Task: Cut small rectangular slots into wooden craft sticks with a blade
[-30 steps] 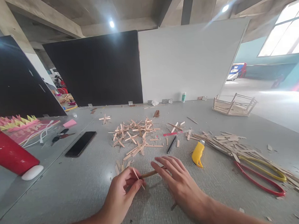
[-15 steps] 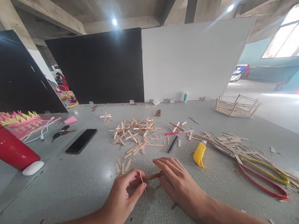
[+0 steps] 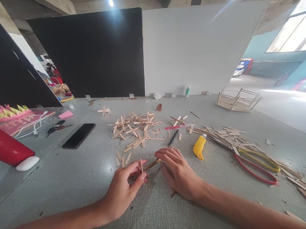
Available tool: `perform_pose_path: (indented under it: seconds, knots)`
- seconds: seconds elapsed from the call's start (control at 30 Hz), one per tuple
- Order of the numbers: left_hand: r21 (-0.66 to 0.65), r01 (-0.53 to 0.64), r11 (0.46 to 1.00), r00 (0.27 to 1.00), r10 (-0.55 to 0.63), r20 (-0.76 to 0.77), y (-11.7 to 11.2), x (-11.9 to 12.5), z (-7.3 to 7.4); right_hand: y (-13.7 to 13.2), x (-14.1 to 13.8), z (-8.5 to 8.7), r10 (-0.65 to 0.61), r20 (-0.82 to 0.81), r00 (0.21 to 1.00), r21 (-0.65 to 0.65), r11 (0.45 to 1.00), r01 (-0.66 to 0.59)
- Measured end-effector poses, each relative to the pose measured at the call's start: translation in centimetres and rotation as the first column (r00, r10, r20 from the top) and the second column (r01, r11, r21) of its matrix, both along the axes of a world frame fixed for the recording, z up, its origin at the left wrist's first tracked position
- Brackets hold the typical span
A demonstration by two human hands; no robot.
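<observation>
My left hand (image 3: pixel 123 187) pinches a small upright wooden stick piece (image 3: pixel 141 167) between thumb and fingers, low over the grey table (image 3: pixel 77 186). My right hand (image 3: pixel 178 171) curls its fingers around the far end of a longer brown wooden stick (image 3: pixel 152 164) that runs toward the left hand. The two sticks meet between my hands. A pile of crossed wooden sticks (image 3: pixel 134 129) lies just beyond them.
A yellow utility knife (image 3: pixel 198 147), a black pen (image 3: pixel 174 137) and red-and-yellow loops (image 3: pixel 258 163) lie right, among scattered sticks (image 3: pixel 228 138). A phone (image 3: pixel 78 135), scissors (image 3: pixel 56 127) and a red cylinder (image 3: pixel 6 147) sit left. A stick frame (image 3: pixel 238 100) stands far right.
The view tilted down a little, so the table contents sit higher in frame. My right fingers have closed from spread over the brown stick to curled on it; the left keeps its pinch.
</observation>
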State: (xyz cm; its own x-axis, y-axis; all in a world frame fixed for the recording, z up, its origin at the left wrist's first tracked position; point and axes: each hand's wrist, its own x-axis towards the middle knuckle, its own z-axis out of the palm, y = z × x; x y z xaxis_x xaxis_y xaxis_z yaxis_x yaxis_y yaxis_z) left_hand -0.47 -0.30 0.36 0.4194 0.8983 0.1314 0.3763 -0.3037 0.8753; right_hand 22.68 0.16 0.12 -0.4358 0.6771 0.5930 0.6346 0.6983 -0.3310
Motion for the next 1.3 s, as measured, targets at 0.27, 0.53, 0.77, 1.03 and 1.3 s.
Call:
perform_pose_path:
  seconds: [0.27,0.53,0.77,1.03,1.3]
  knots:
    - [0.086,-0.017,0.996,0.999,0.020,-0.031,-0.2,-0.1,-0.1,-0.8,0.0,0.0,-0.109,0.025,0.994,-0.114,0.987,0.111]
    - [0.134,-0.014,0.991,0.999,0.020,-0.040,-0.3,0.3,0.2,-0.9,-0.2,-0.1,-0.100,0.149,0.984,-0.267,0.954,0.138]
    - [0.139,-0.015,0.990,1.000,0.016,-0.009,-0.4,0.3,0.4,-0.8,-0.2,-0.2,-0.086,0.151,0.985,-0.293,0.948,0.128]
    - [0.132,-0.014,0.991,1.000,0.013,0.011,-0.2,0.2,-0.1,-0.4,0.0,-1.0,-0.083,0.114,0.990,-0.263,0.958,0.111]
    - [0.145,-0.031,0.989,0.999,0.029,0.017,-0.3,0.5,0.1,-0.4,0.0,-1.3,-0.095,0.106,0.990,-0.256,0.959,0.119]
